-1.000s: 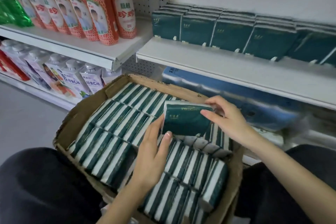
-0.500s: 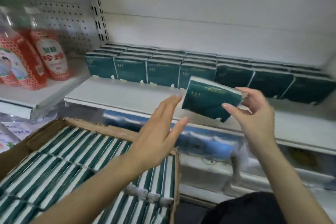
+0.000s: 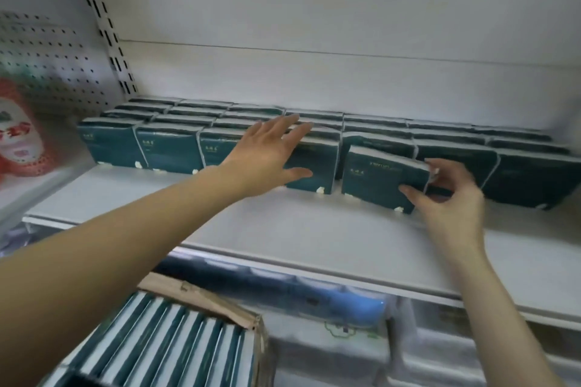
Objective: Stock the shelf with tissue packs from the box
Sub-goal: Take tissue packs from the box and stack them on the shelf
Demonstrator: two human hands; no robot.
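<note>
Here, a placement step in shelf stocking. The right hand (image 3: 446,198) holds one dark green tissue pack (image 3: 377,179) by its right end, with the thumb on the front face and the fingers (image 3: 446,166) curled round behind. The pack stands upright just in front of the stocked rows (image 3: 169,147), right of the shelf's middle and well back from the front edge. Whether its lower edge is touching the shelf (image 3: 283,229) cannot be told.

The left hand (image 3: 270,157) holds nothing. Its fingers are straight and spread, lying flat against the front pack of the neighbouring column, apparently to steady it.

The box (image 3: 201,295) sits below the front edge at lower left and is full of remaining packs (image 3: 176,339) standing on edge.

Handling, as a judgement: a film-wrapped pack is probably light, soft and compressible, with a smooth wrapper that may slip. A pinch across one short end suits it, and pressure should be gentle so the pack is not dented. Sliding it back squarely should keep the neighbouring packs from tipping.
</note>
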